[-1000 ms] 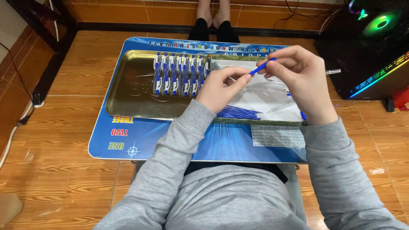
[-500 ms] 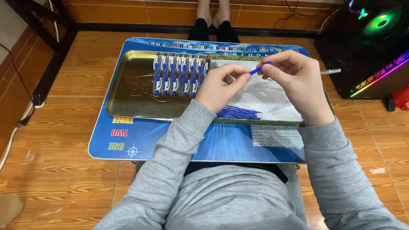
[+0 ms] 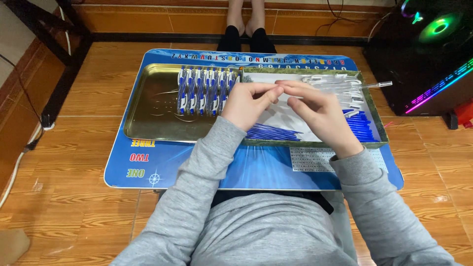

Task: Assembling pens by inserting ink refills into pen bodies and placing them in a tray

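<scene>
My left hand [image 3: 249,103] and my right hand [image 3: 320,111] meet fingertip to fingertip above a shallow green box [image 3: 377,129]. Together they pinch a thin pen part that the fingers mostly hide. Beneath the hands, blue refills [image 3: 273,132] lie in the box on white paper, with more blue refills [image 3: 362,125] at its right. Clear pen barrels [image 3: 345,84] lie along the box's far side, and one pokes out over the right rim. A gold metal tray [image 3: 148,116] to the left holds a row of assembled blue and white pens [image 3: 204,91].
Both containers rest on a blue lap table [image 3: 172,165] over my knees. A computer case with coloured lights [image 3: 433,54] stands at the far right. Another person's legs [image 3: 244,24] are beyond the table. A black frame leg [image 3: 69,79] and a cable lie at left.
The blue refill seen between my hands earlier is no longer visible. My hands have drawn together and dropped slightly toward the box.
</scene>
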